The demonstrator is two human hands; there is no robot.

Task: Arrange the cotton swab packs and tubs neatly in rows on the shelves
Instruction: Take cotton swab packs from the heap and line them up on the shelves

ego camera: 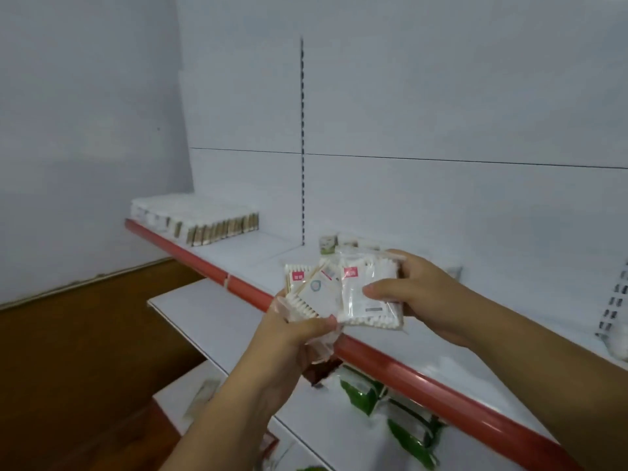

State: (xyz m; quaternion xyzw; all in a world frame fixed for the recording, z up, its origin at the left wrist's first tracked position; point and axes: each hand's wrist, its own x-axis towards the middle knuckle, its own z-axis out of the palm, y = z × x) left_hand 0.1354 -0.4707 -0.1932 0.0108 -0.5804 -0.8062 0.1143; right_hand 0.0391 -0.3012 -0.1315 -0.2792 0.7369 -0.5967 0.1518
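Cotton swab packs (326, 294) pinched in curled fingers of left hand (295, 338), right hand (421, 294); slippery fan easily dropped.

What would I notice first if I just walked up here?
The left hand and right hand in the middle, each gripping cotton swab packs. Behind them, a neat row of packs stands at the far left of the red-edged shelf.

Clear pink-labelled cotton swab packs (326, 292) fan out above the red-edged white shelf (244, 249); a row of packs (197, 219) stands at its left end.
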